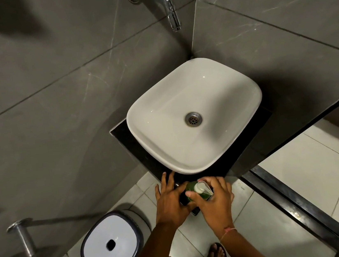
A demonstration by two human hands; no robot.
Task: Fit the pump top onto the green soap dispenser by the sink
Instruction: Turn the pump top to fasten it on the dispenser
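The green soap dispenser (190, 188) stands on the front corner of the black counter (131, 142), just below the white sink (195, 116). A clear white pump top (201, 187) sits on the bottle's neck, its nozzle pointing towards the lower right. My left hand (170, 201) wraps the left side of the bottle, fingers spread on the counter edge. My right hand (215, 200) curls around the pump top and the bottle's right side, thumb across the front. The lower bottle is hidden by both hands.
A chrome tap (166, 5) juts from the grey tiled wall above the sink. A white-lidded bin (112, 247) stands on the floor at the lower left, near a chrome wall fitting (23, 236). A black threshold (299, 206) runs on the right. My sandalled foot (217, 255) is below.
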